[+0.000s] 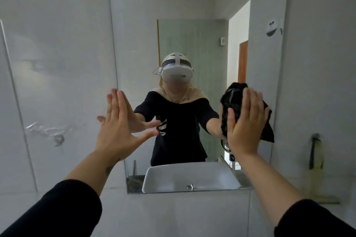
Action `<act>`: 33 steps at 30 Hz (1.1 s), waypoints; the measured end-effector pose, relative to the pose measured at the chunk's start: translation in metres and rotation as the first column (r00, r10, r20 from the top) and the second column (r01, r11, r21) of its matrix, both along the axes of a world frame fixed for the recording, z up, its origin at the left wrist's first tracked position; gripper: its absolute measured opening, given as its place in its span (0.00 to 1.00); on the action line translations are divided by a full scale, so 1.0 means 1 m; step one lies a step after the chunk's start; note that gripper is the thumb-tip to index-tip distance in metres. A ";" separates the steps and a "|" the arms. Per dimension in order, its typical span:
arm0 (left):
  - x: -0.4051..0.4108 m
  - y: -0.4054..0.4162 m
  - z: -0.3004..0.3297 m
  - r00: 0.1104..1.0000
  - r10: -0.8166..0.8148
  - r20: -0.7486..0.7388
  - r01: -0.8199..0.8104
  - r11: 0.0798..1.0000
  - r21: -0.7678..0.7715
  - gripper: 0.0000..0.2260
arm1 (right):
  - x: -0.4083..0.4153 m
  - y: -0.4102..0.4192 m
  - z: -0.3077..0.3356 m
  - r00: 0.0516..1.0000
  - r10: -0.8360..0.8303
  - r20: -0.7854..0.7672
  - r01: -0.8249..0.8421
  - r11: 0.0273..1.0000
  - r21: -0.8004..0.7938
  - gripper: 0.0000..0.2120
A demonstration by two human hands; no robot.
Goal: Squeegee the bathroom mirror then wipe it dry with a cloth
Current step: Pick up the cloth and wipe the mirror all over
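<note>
Head view. Surface and room?
- White tiled wall (pixel 57 63); frameless mirror (pixel 192 44) centre frame, a basin (pixel 190 177) reflected along its bottom edge.

Hands?
- Left hand (pixel 117 131) flat and splayed at the mirror's left edge. Right hand (pixel 245 121) has straight fingers pressing the black cloth (pixel 234 98) to the glass, with cloth showing above and right of the fingers. Squeegee (pixel 317 159) hangs on the wall, lower right.

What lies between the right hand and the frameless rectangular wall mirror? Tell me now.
A crumpled black cloth: the head view shows the right hand, fingers straight, pressing it against the mirror.
</note>
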State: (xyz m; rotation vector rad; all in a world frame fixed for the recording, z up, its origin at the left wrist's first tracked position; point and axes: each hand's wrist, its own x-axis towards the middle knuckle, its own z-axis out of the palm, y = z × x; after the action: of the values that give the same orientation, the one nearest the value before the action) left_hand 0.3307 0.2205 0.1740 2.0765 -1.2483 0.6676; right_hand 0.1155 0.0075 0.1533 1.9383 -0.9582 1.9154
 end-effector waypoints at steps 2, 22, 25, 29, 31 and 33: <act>0.001 0.002 0.001 0.999 -0.034 -0.018 0.034 0.999 -0.008 0.54 | 0.021 0.018 0.007 0.995 0.018 -0.097 -0.025 0.997 -0.069 0.26; 0.008 0.035 -0.062 0.991 -0.073 -0.112 0.083 0.993 0.082 0.42 | 0.159 0.115 0.011 0.824 -0.073 -0.563 -0.186 0.902 -0.389 0.28; 0.006 0.032 -0.068 0.991 -0.083 -0.101 0.093 0.991 0.101 0.41 | 0.143 0.106 0.001 0.789 -0.093 -0.607 -0.194 0.900 -0.390 0.28; 0.006 0.029 -0.069 0.993 -0.052 -0.104 0.066 0.988 0.136 0.43 | 0.116 0.090 -0.007 0.798 -0.099 -0.594 -0.154 0.920 -0.361 0.27; 0.005 0.028 -0.067 0.995 -0.038 -0.091 0.053 0.985 0.166 0.45 | 0.101 0.081 -0.010 0.817 -0.103 -0.568 -0.122 0.931 -0.345 0.27; 0.005 0.027 -0.067 0.998 -0.011 -0.070 0.025 0.979 0.204 0.48 | 0.086 0.071 -0.013 0.831 -0.100 -0.547 -0.103 0.939 -0.328 0.27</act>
State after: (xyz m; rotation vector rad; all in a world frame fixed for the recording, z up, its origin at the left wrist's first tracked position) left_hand 0.3362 0.2474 0.1074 2.2313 -1.3441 0.4718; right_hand 0.2015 0.0788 0.1401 2.0809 -0.4116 1.2636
